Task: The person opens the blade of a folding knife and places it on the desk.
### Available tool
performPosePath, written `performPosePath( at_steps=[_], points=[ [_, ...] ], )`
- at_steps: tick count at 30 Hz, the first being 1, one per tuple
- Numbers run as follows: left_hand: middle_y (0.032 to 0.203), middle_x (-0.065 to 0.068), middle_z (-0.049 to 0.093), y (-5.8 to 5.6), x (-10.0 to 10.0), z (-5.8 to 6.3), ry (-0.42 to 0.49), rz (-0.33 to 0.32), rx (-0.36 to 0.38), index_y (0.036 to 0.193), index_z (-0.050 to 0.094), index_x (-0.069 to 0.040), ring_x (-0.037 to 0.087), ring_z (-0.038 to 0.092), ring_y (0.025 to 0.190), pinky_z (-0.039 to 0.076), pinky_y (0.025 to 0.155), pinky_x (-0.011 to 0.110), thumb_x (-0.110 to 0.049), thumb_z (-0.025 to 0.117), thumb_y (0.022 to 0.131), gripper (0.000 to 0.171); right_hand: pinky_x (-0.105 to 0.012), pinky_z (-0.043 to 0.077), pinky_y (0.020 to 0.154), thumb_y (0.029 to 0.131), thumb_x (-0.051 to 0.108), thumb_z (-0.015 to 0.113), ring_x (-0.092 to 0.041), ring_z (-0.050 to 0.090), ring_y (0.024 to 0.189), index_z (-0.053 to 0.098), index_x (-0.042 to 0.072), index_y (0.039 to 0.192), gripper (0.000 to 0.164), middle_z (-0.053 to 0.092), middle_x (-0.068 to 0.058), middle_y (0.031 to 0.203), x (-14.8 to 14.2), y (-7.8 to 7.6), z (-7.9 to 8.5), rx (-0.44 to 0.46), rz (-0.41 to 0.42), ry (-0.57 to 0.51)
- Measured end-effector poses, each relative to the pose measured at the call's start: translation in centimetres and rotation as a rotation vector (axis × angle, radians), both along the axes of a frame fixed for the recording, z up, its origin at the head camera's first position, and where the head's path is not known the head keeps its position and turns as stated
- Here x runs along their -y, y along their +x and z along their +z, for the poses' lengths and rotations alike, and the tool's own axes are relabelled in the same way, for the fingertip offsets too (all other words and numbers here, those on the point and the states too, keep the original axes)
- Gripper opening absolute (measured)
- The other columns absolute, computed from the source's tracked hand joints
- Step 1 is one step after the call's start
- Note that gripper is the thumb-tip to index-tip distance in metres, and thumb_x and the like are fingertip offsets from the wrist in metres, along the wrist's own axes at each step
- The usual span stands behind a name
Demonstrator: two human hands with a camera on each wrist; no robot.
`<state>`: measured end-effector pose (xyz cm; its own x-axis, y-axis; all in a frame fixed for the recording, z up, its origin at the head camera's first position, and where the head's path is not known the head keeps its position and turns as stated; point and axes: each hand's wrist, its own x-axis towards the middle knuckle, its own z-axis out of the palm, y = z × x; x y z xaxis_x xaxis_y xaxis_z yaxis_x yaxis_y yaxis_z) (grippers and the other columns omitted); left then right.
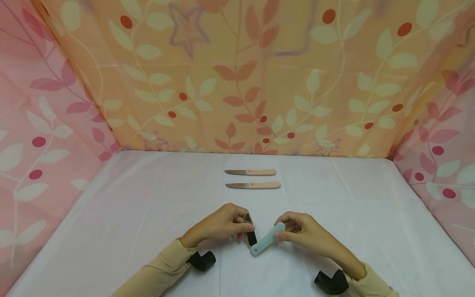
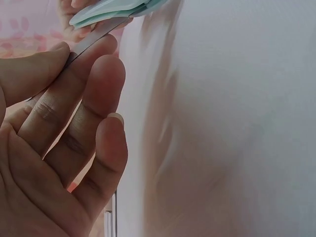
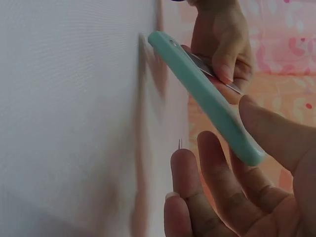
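Observation:
Low over the white cloth in the head view, a folding knife with a mint green handle (image 1: 268, 239) is part opened, blade and handle making a V with the pivot end toward me. My left hand (image 1: 225, 222) pinches the dark-looking blade (image 1: 252, 238) between thumb and fingers. At the other end, my right hand (image 1: 306, 230) holds the handle between thumb and fingertips. The left wrist view shows the thumb laid on the flat of the metal blade (image 2: 101, 34). From the right wrist, the handle (image 3: 207, 98) runs slantwise, with the blade partly hidden behind it.
Two knives with beige handles, a farther one (image 1: 261, 172) and a nearer one (image 1: 264, 185), lie parallel beyond my hands, blades to the left. White cloth (image 1: 148, 198) covers the table. Patterned fabric (image 1: 237, 82) walls the back and both sides.

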<state>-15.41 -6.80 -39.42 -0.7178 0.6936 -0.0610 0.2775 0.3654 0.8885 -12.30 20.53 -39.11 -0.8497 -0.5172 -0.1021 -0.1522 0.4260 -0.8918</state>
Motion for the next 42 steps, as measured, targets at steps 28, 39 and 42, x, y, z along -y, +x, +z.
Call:
performPosePath(
  at_steps=[28, 39, 42],
  points=[
    [0.076, 0.014, 0.073, -0.3, 0.4, 0.7, 0.04, 0.034, -0.022, 0.087, 0.067, -0.009, 0.022, 0.065, 0.066, 0.04, 0.059, 0.019, -0.019, 0.062, 0.098, 0.016, -0.025, 0.051, 0.071, 0.095, 0.022, 0.067, -0.016, 0.071, 0.085, 0.063, -0.001, 0.107, 0.027, 0.075, -0.011, 0.096, -0.1, 0.0, 0.2, -0.012, -0.075, -0.044],
    [0.081, 0.011, 0.076, -0.6, 0.9, 0.9, 0.062, 0.063, 0.005, 0.09, 0.068, -0.007, 0.028, 0.068, 0.07, 0.043, 0.058, 0.02, -0.015, 0.06, 0.098, 0.014, -0.026, 0.051, 0.072, 0.095, 0.021, 0.067, -0.015, 0.071, 0.087, 0.063, -0.003, 0.109, 0.028, 0.075, -0.013, 0.095, -0.6, -0.4, 0.2, -0.035, -0.132, -0.071],
    [0.08, 0.008, 0.076, -0.6, 1.0, 1.0, 0.059, 0.083, -0.006, 0.09, 0.069, -0.008, 0.028, 0.068, 0.07, 0.044, 0.059, 0.02, -0.015, 0.06, 0.098, 0.014, -0.027, 0.053, 0.074, 0.095, 0.02, 0.067, -0.014, 0.071, 0.088, 0.062, -0.004, 0.11, 0.029, 0.075, -0.014, 0.095, -0.7, -0.5, 0.2, -0.04, -0.159, -0.092]
  ],
)
